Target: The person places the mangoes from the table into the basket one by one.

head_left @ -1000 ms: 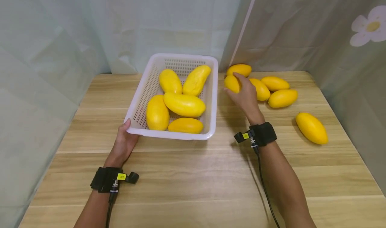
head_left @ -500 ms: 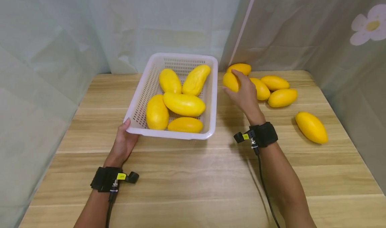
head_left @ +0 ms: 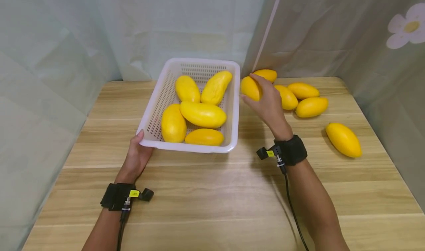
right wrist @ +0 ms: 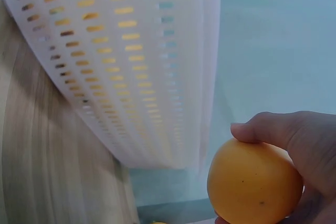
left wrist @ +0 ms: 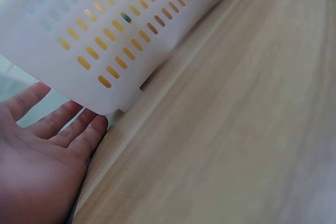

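Note:
A white perforated plastic basket [head_left: 235,114] holds several yellow mangoes, one mango [head_left: 203,115] lying across the middle. My left hand [head_left: 136,157] holds the basket's near left corner, thumb on the rim; in the left wrist view the fingers [left wrist: 86,129] reach against the corner from outside. My right hand [head_left: 269,103] grips another mango [head_left: 250,89] just right of the basket's far right side. In the right wrist view that mango [right wrist: 254,184] shows a few dark specks and appears raised off the table, with the thumb on it.
Right of the basket, several mangoes lie on the wooden table [head_left: 196,199]: a rear mango [head_left: 267,75], a mango [head_left: 286,97] behind my right hand, and a lone mango [head_left: 343,139] near the right edge. Hanging curtains [head_left: 199,26] enclose the table's back and sides.
My right hand has moved left and slightly up with the mango, away from the group and toward the basket. My left hand and the basket have stayed in place.

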